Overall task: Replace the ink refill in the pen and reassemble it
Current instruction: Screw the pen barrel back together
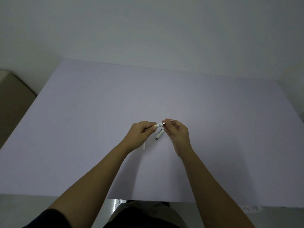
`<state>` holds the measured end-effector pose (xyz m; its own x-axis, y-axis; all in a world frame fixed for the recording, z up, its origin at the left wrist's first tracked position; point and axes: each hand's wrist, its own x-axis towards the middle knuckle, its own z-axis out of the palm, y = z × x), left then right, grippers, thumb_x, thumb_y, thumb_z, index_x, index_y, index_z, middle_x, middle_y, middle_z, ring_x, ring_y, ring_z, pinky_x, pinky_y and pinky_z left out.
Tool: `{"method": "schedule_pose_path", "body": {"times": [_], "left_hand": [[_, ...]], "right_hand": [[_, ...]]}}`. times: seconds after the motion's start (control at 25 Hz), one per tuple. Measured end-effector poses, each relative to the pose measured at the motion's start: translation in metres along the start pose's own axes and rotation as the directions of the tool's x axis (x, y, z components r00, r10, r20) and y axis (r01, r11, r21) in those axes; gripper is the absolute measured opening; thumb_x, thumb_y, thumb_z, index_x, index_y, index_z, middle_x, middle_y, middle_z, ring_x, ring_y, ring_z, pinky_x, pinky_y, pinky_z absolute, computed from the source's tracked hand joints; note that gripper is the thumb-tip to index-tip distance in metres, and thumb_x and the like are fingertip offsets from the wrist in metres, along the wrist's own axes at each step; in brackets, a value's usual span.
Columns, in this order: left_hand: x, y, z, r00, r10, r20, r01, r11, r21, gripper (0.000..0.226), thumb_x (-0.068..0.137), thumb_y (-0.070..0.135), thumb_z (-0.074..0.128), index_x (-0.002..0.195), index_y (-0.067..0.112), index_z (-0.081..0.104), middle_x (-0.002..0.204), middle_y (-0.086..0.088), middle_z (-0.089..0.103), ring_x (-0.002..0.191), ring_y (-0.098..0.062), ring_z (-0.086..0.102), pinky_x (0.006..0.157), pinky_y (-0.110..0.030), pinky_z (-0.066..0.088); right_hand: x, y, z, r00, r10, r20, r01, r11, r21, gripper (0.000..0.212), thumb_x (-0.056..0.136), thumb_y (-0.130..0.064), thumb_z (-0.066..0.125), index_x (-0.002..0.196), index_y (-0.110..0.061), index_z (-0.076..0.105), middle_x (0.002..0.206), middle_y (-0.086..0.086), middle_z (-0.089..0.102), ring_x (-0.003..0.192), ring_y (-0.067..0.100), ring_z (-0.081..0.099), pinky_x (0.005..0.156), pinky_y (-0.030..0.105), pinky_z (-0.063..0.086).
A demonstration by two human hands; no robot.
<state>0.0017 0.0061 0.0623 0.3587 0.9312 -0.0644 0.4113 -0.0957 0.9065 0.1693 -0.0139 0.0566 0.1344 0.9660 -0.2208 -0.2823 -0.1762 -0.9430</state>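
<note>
Both hands are raised just above a pale lilac table (98,112), meeting near its middle. The left hand (139,134) is curled around a white pen barrel (158,125), thumb and fingers pinched on it, so that only its printed end pokes out toward the right hand. The right hand (178,132) pinches the pen's front section (166,123) between thumb and forefinger; a metal ring shows at the joint, and a thin tip sticks out past the fingers on the far side. The 2 parts line up end to end and touch at the ring, though whether they are fully joined cannot be told.

Just below the gap between the hands, a white cap (159,134) with a dark open end lies on the table, slanted, apart from both hands. Under the left wrist, a thin white refill (144,146) lies on the table, mostly hidden by the hand, with only its near end showing.

A dark sleeve (54,218) covers the left upper arm.
</note>
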Motion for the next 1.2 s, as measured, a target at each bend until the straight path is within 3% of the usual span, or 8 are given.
{"method": "schedule_pose_path", "body": {"times": [0.16,0.28,0.56,0.68,0.88,1.0,1.08,1.2], "left_hand": [[-0.0001,0.0004,0.0013,1.0,-0.013,-0.003,0.013,1.0,-0.004,0.02,0.092,0.028,0.052,0.104,0.031,0.067,0.083,-0.004,0.062,0.069,-0.002,0.048,0.065,-0.014,0.038],[0.0001,0.0018,0.0015,1.0,0.0,0.003,0.0,1.0,-0.004,0.019,0.092,0.028,0.051,0.103,0.032,0.067,0.079,0.0,0.059,0.067,-0.002,0.048,0.063,-0.013,0.037],[0.0019,0.0036,0.0031,1.0,-0.01,0.002,0.01,1.0,0.008,0.02,0.093,0.028,0.051,0.104,0.032,0.067,0.087,-0.007,0.064,0.074,-0.012,0.052,0.068,-0.022,0.04],[0.0026,0.005,0.0031,1.0,-0.008,-0.009,0.008,1.0,0.012,0.019,0.093,0.028,0.051,0.103,0.031,0.067,0.085,-0.006,0.063,0.071,-0.007,0.051,0.068,-0.021,0.039],[0.0024,0.0052,0.0033,1.0,-0.001,0.002,0.001,1.0,0.003,0.02,0.093,0.028,0.051,0.104,0.03,0.067,0.087,-0.007,0.064,0.072,-0.008,0.051,0.068,-0.022,0.04],[0.0034,0.005,0.0031,1.0,0.006,-0.009,-0.005,1.0,0.014,0.02,0.093,0.028,0.051,0.104,0.029,0.068,0.086,-0.006,0.064,0.069,-0.003,0.049,0.065,-0.016,0.038],[0.0033,0.0045,0.0024,1.0,0.0,0.001,0.0,1.0,0.011,0.02,0.093,0.028,0.051,0.103,0.031,0.068,0.086,-0.003,0.064,0.07,-0.002,0.05,0.065,-0.014,0.039],[0.0021,0.0046,0.0042,1.0,-0.008,0.009,0.008,1.0,0.008,0.02,0.093,0.028,0.051,0.104,0.031,0.067,0.088,-0.002,0.065,0.076,-0.009,0.054,0.07,-0.023,0.042]], "right_hand": [[-0.0004,0.0,-0.0018,0.999,0.02,0.032,-0.022,0.999,0.036,0.015,0.091,-0.021,0.056,0.092,-0.022,0.072,0.094,-0.007,0.072,0.098,0.007,0.065,0.083,0.019,0.051],[0.0007,-0.0016,-0.0028,1.0,-0.005,-0.005,0.005,0.999,-0.037,0.015,0.088,-0.024,0.06,0.083,-0.02,0.073,0.085,-0.008,0.073,0.089,0.005,0.068,0.08,0.02,0.05],[0.0033,-0.0007,-0.0022,1.0,-0.015,-0.017,0.014,1.0,-0.017,0.012,0.088,-0.021,0.06,0.081,-0.018,0.071,0.08,-0.006,0.073,0.085,0.009,0.069,0.08,0.022,0.052],[0.0025,0.001,-0.0035,0.999,0.012,0.036,-0.014,0.999,0.053,0.015,0.091,-0.019,0.055,0.097,-0.023,0.069,0.097,-0.008,0.071,0.098,0.005,0.065,0.085,0.02,0.051],[0.0029,-0.0004,-0.003,1.0,-0.017,-0.01,0.016,0.999,-0.039,0.011,0.088,-0.021,0.06,0.085,-0.017,0.07,0.085,-0.003,0.07,0.087,0.008,0.066,0.085,0.027,0.048],[0.0027,0.0004,-0.0032,0.998,0.013,0.053,-0.016,0.998,0.063,0.017,0.092,-0.02,0.052,0.1,-0.022,0.067,0.103,-0.005,0.07,0.103,0.007,0.064,0.085,0.02,0.051],[0.002,0.0006,-0.0035,0.999,0.0,0.039,-0.002,0.999,0.037,0.015,0.091,-0.019,0.055,0.093,-0.02,0.07,0.096,-0.004,0.071,0.096,0.008,0.067,0.084,0.023,0.05],[0.002,0.0016,-0.0034,1.0,-0.015,-0.002,0.015,1.0,-0.012,0.012,0.087,-0.023,0.06,0.088,-0.018,0.071,0.087,-0.005,0.072,0.089,0.007,0.068,0.085,0.027,0.05]]}}
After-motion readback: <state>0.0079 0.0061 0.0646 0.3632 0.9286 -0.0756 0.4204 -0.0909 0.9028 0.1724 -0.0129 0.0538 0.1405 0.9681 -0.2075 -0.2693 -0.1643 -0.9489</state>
